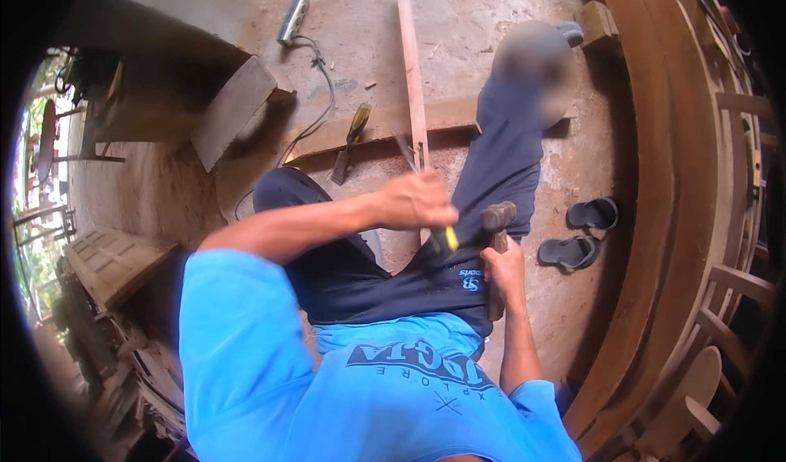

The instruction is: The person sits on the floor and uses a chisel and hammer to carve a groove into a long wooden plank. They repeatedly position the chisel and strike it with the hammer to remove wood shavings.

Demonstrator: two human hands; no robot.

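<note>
My left hand (416,200) is closed round a chisel (447,238) with a yellow and dark handle, somewhat blurred. Its thin blade points away from me, beside a long narrow wooden strip (412,69). A slot shows in the strip near that blade. In my right hand (506,267) is a hammer (498,216), gripped by its wooden handle, its metal head up over my thigh. The strip lies across a wooden plank (319,139) on the floor. A second, wider chisel (352,141) with a yellow and black handle rests against that plank, to the left.
A grey power tool (293,18) with a cord lies at the far left. Dark flip-flops (580,245) sit to my right, before a large brown timber (667,216). A wooden block (237,106) and a carved panel (117,259) stand on the left. My legs straddle the work.
</note>
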